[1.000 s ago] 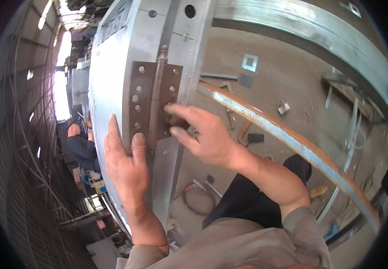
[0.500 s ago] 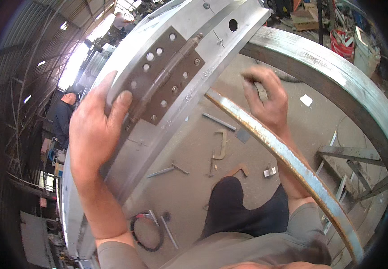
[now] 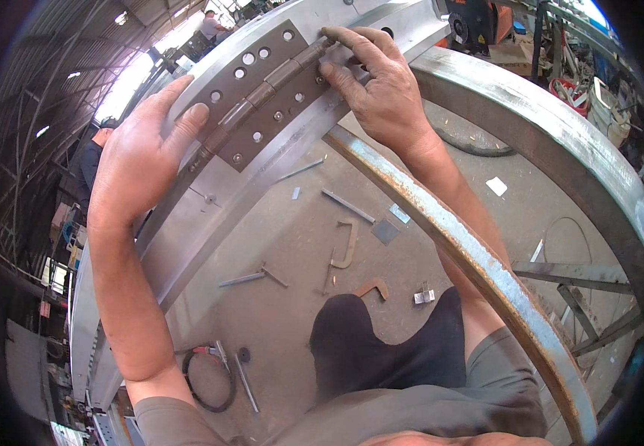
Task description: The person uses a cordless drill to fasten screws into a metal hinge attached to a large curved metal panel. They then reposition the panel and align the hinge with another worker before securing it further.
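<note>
And on the left, the left hand lies spread and loose, thumb at the edge of the brown hinge! That hinge sits flat on the silver metal frame, leaves opened out, between both hands. Here's the right hand, fingertips and thumb at the hinge's upper end; whether it's gripping, can't tell. Furthest right, a rusty-edged bar crosses before the forearm.

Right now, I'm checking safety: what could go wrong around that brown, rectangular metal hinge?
Pinching: the bare right hand has fingertips at the upper end of the brown metal hinge; a swinging leaf might catch them.
Scraping: the bare left hand lies by its lower end and could slip against its edge.
Tripping: a rusty, hook-shaped metal piece on the floor could catch a foot.
</note>
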A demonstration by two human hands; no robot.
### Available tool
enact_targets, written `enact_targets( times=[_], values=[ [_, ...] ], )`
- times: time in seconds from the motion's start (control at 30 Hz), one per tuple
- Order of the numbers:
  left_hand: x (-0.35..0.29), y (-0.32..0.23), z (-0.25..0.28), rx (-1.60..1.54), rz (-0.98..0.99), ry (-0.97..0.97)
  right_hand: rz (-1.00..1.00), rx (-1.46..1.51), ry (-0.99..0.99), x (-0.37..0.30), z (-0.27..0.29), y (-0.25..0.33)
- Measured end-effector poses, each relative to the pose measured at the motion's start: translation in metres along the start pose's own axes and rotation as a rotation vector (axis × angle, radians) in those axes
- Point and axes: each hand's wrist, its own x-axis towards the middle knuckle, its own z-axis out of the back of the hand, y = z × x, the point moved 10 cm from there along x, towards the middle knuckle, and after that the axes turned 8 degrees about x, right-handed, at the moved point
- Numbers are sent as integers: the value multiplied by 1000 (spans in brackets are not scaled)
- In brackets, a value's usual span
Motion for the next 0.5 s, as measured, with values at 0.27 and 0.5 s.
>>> enact_targets(
  times=[0.27, 0.5],
  values=[
    [2, 6, -5, -62, -32, 42, 225, -227, -58, 19, 10, 29],
    [5, 11, -4, -95, -107, 50, 290, -146, 127, 45, -13, 37]
  ],
)
